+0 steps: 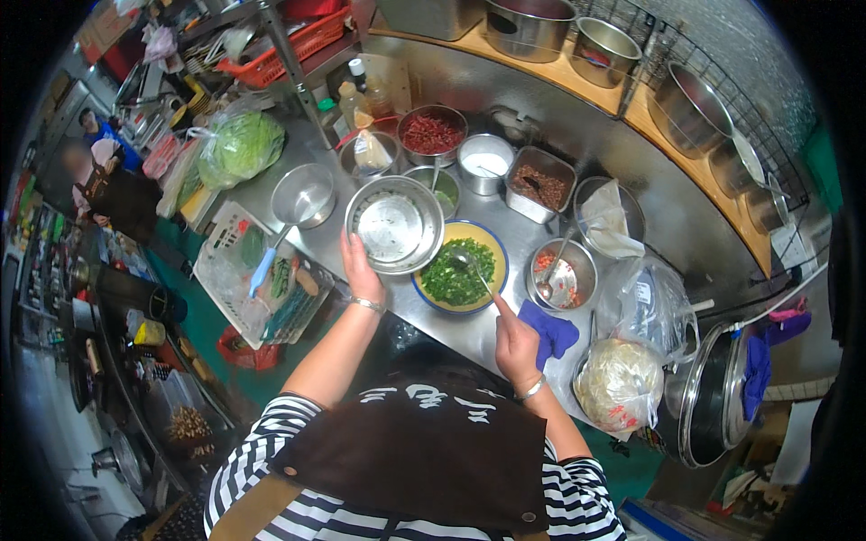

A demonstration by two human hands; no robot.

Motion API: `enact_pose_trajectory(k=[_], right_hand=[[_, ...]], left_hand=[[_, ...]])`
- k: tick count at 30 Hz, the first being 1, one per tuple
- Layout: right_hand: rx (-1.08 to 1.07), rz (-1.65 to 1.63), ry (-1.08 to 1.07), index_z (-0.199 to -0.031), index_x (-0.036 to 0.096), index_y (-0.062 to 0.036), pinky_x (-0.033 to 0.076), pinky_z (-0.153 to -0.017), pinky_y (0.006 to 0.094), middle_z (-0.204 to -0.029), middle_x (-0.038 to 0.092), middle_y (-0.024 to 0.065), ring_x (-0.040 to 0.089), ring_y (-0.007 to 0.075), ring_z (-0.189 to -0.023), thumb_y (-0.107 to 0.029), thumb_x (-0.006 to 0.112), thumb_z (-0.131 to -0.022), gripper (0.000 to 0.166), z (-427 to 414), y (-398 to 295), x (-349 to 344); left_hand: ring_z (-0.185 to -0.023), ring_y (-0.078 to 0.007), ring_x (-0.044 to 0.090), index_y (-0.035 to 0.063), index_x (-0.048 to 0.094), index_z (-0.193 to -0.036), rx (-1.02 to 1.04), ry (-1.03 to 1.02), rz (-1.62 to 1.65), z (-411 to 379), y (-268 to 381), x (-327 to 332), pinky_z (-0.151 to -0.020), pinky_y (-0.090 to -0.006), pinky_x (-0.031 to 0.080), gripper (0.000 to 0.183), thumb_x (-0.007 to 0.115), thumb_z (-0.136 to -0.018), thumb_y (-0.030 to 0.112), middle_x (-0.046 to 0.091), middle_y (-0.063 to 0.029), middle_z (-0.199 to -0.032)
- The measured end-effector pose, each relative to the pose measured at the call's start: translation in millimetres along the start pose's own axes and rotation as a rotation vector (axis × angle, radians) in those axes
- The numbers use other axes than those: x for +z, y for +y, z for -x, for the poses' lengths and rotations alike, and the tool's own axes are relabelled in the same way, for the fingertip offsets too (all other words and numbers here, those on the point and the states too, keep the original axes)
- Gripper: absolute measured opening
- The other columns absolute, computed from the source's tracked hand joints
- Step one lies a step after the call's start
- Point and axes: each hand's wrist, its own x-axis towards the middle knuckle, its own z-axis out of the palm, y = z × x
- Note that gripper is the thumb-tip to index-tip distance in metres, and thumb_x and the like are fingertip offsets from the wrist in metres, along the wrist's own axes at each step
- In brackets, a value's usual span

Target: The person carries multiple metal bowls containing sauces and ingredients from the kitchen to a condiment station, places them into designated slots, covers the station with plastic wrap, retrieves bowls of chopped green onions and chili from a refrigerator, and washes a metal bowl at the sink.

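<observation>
My left hand (361, 267) holds a round steel bowl (394, 225) by its rim, tipped so that its nearly bare inside shows. Just right of it, a yellow bowl with a blue rim (500, 274) holds chopped green herbs (459, 272). My right hand (517, 338) grips the handle of a metal spoon (477, 269), whose head rests in the herbs. A purple cloth (551, 331) lies beside my right hand. Farther right stands a steel bowl (580, 297) with chopped red pieces and a spoon.
Behind stand containers of dried red chillies (433, 133), white powder (486, 164) and brown food (539, 181). Left are a blue-handled ladle (264, 270), a plastic basket (233, 331) and bagged greens (240, 149). Plastic bags (619, 385) lie right. A person (111, 182) stands far left.
</observation>
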Motion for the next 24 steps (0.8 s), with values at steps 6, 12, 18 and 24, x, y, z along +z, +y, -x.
enact_pose_trajectory(k=[6, 12, 18, 24], right_hand=[[0.555, -0.994, -0.262, -0.118, 0.043, -0.0048, 0.025, -0.044, 0.0202, -0.057, 0.034, -0.0028, 0.032, 0.0057, -0.049, -0.011, 0.040, -0.095, 0.025, -35.9, -46.0, 21.3], [0.666, -1.011, -0.604, -0.121, 0.033, -0.0044, 0.040, -0.052, 0.0248, -0.067, 0.046, 0.0039, 0.046, 0.0120, -0.055, -0.018, 0.036, -0.096, 0.028, -38.7, -75.2, 27.5], [0.227, -0.132, -0.271, -0.116, 0.047, -0.0018, 0.045, -0.076, 0.0348, -0.095, 0.056, 0.0132, 0.057, 0.0247, -0.085, -0.018, 0.053, -0.087, 0.034, 18.1, -24.5, 1.8], [0.278, 0.742, -0.129, -0.131, 0.043, -0.0095, 0.019, -0.104, 0.0530, -0.136, 0.034, 0.0196, 0.027, 0.0408, -0.127, -0.032, 0.064, -0.075, 0.063, 71.6, 67.4, 4.8]], left_hand=[[-0.118, -0.0196, 0.043, -0.0006, 0.029, -0.135, -0.193, -0.064, 0.214, 37.8, 16.1, -4.8, -0.100, -0.0326, 0.033, 0.052, 0.041, -0.096, 0.032, 0.043, -0.0131, -0.130], [-0.111, -0.0197, 0.049, 0.0017, 0.038, -0.125, -0.257, -0.019, 0.311, 57.7, 35.0, -27.6, -0.096, -0.0335, 0.039, 0.041, 0.042, -0.096, 0.029, 0.050, -0.0109, -0.121], [-0.118, -0.0226, 0.045, 0.0029, 0.035, -0.133, -0.353, 0.131, 0.305, 63.1, 74.8, -82.7, -0.100, -0.0377, 0.036, 0.052, 0.036, -0.096, 0.040, 0.046, -0.0099, -0.130], [-0.117, -0.0223, 0.046, 0.0037, 0.039, -0.130, -0.295, 0.312, 0.264, 92.9, 94.7, -148.1, -0.099, -0.0379, 0.036, 0.051, 0.038, -0.095, 0.041, 0.047, -0.0085, -0.129]])
